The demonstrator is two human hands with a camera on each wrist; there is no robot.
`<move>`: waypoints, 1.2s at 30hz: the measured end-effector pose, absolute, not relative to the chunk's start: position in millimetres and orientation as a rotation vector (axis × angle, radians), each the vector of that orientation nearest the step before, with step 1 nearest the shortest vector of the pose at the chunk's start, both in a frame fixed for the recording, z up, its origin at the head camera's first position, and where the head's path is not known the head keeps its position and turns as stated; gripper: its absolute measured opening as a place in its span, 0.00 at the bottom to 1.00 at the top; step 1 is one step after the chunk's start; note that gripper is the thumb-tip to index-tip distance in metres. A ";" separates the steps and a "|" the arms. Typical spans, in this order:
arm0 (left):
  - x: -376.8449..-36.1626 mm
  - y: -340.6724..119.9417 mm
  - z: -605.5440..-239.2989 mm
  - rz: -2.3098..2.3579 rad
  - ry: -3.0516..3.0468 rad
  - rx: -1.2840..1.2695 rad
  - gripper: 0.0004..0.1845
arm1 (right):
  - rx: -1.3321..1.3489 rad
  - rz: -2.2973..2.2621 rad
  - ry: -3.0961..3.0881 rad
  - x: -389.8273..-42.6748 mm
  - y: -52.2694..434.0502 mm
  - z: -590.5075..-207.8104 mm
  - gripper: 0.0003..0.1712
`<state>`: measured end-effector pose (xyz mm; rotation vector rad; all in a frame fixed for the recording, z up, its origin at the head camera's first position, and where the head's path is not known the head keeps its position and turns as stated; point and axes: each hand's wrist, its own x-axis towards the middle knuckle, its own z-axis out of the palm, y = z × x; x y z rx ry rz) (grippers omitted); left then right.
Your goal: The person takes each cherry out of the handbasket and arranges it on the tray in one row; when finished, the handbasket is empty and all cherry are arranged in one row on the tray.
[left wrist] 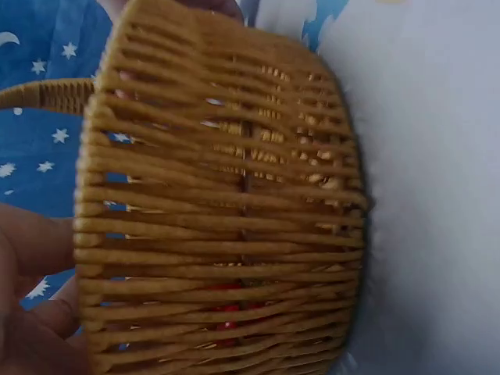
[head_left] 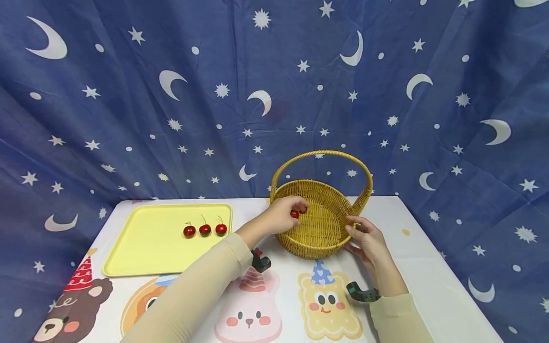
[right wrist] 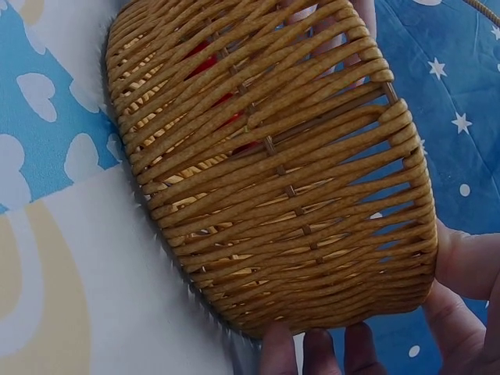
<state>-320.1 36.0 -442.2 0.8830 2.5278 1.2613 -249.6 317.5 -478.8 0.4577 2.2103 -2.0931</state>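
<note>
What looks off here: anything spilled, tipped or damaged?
Nothing stands out. The wicker basket sits upright, steadied by the right hand; the left hand pinches a cherry over it. Three cherries line up on the yellow tray.

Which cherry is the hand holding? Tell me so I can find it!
Find the yellow wicker basket on the table. At its left rim the left hand pinches one red cherry. Unlike the three cherries lined up on the yellow tray, it is held over the basket.

Long beige sleeves, dark wrist straps, bare hands
</note>
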 end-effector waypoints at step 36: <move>-343.6 63.2 -451.6 1.004 2.580 0.855 0.16 | 0.433 -2.097 2.217 -251.1 319.7 -481.8 0.28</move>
